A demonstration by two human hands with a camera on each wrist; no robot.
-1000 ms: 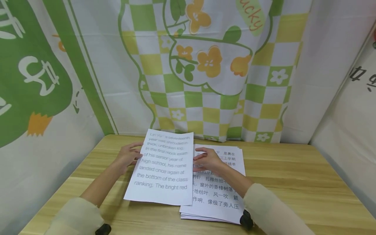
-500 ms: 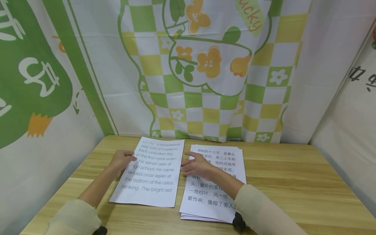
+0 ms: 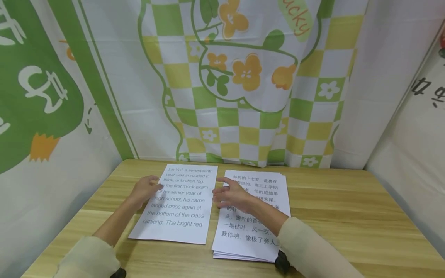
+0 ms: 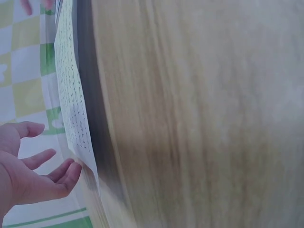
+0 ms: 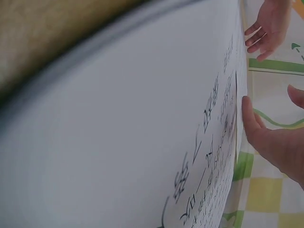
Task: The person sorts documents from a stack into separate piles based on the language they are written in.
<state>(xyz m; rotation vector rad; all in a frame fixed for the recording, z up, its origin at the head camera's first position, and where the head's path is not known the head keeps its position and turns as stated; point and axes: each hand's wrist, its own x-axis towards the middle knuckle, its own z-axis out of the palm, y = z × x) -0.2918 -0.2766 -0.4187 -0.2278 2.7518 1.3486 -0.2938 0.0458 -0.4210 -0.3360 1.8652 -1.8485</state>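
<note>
A white sheet with English print [image 3: 179, 208] lies on the left part of the wooden table. My left hand [image 3: 143, 191] is at its left edge, fingers loosely bent; in the left wrist view the fingertips of that hand [image 4: 40, 178] touch or nearly touch the sheet [image 4: 73, 95]. To the right is a stack of sheets with Chinese print [image 3: 250, 235]. Over its upper left part my right hand [image 3: 234, 195] is spread, fingertips pointing at the gap between sheet and stack. The right wrist view has this hand [image 5: 275, 137] beside the stack's printed top page [image 5: 142, 118].
The wooden table [image 3: 333, 216] extends to the right of the stack. Behind it hangs a green and yellow checked curtain [image 3: 250, 135], with white printed cloth [image 3: 410, 146] at the right side and more cloth at the left.
The English sheet has moved left and down, off the stack's left edge, and lies flat on the table. Both hands moved left with it; the right hand is now apart from its edge.
</note>
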